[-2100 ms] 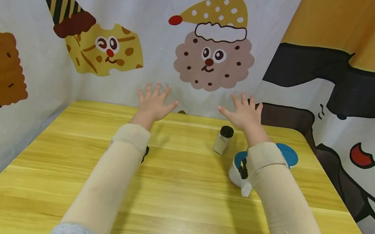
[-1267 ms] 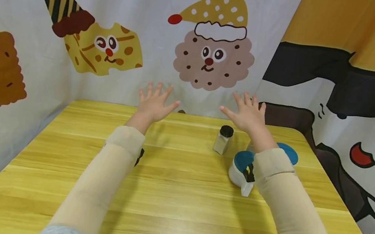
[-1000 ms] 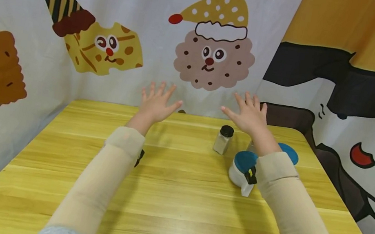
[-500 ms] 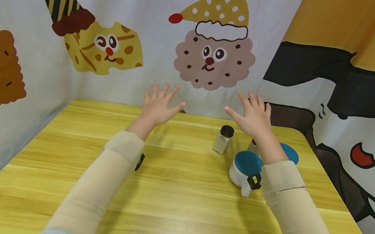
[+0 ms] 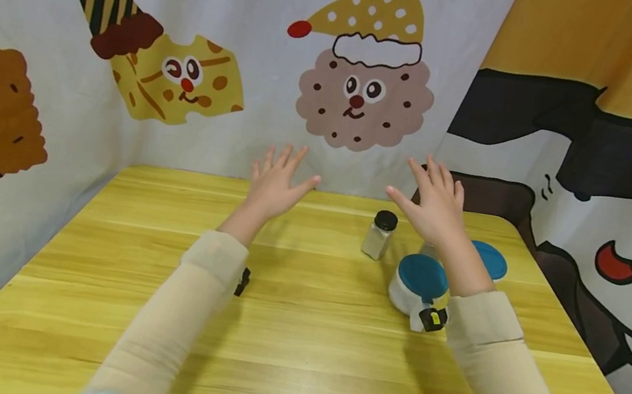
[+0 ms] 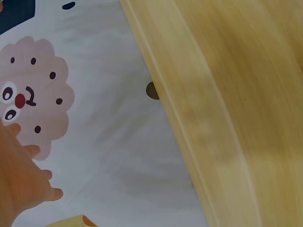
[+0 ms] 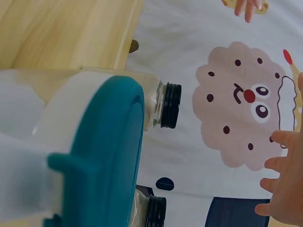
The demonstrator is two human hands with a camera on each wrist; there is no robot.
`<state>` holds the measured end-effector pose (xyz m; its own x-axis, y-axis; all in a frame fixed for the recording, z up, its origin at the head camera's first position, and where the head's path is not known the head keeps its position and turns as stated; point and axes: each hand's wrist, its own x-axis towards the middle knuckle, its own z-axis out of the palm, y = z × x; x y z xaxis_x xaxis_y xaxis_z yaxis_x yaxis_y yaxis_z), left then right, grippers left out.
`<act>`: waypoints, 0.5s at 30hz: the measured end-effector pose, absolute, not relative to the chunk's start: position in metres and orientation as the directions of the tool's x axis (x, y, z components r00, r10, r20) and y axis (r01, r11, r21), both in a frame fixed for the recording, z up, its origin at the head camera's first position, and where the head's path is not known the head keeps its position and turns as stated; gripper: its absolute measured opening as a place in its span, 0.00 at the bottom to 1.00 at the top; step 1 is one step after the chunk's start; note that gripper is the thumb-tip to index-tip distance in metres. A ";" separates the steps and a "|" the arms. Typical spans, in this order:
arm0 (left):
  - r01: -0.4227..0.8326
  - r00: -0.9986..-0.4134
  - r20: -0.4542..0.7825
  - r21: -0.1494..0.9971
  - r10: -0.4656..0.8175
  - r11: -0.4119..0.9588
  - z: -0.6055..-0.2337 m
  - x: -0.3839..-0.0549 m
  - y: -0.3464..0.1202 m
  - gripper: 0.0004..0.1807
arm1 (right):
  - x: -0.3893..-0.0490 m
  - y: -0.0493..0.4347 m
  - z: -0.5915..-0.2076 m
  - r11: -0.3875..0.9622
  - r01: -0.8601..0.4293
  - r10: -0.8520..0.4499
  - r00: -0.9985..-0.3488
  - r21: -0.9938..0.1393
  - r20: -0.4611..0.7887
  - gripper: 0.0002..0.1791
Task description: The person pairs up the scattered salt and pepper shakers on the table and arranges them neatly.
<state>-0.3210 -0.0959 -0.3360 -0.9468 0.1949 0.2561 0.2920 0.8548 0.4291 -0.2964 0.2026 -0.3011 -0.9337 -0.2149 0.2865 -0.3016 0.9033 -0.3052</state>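
Both hands are raised over the far part of the table with fingers spread, holding nothing. My left hand hovers left of centre with no object near it; its fingers show against the curtain in the left wrist view. My right hand is above and behind a white container with a blue lid. Just left of that wrist stands a clear jar with a black cap, holding pale contents. A second black-capped jar is mostly hidden by the right wrist in the head view.
Another blue-lidded container stands behind the right forearm, partly covered. A white handle-like part juts from the nearer container towards the front. The wooden table ends at a printed curtain at the back and sides.
Both hands have drifted slightly to the right, fingers still spread. The right forearm has shifted right, uncovering more of the near container's blue lid. The jars and containers have stayed put.
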 end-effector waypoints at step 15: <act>0.341 -0.930 0.313 0.536 0.193 0.773 -0.347 -0.314 -0.087 0.42 | -0.275 0.211 -0.308 0.854 -0.344 -0.204 -0.911 -0.390 0.358 0.44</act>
